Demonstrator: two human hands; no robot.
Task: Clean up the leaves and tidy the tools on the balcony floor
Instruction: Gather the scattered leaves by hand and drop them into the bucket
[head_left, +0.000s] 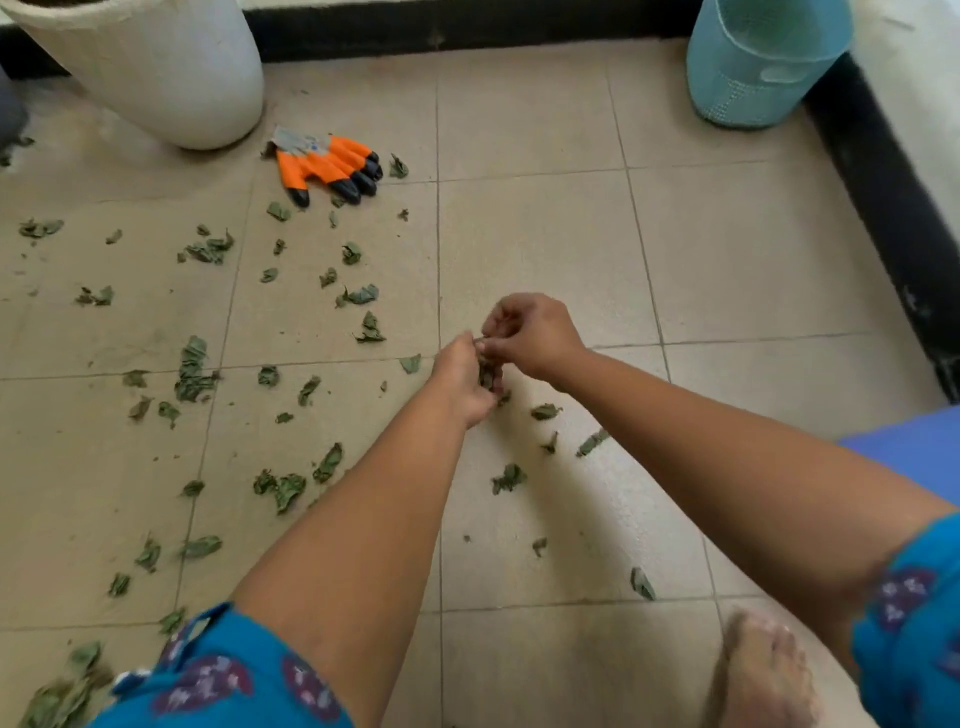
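Blue sleeves (223, 675) nearest; left hand (460, 376) grip closed round leaf bunch (488, 374); right hand (532, 332) fingertips pinched shut onto it.

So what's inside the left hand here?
The left hand is cupped around a small bunch of green leaves, with the right hand pressed against it. Its fingers hide how many leaves it holds.
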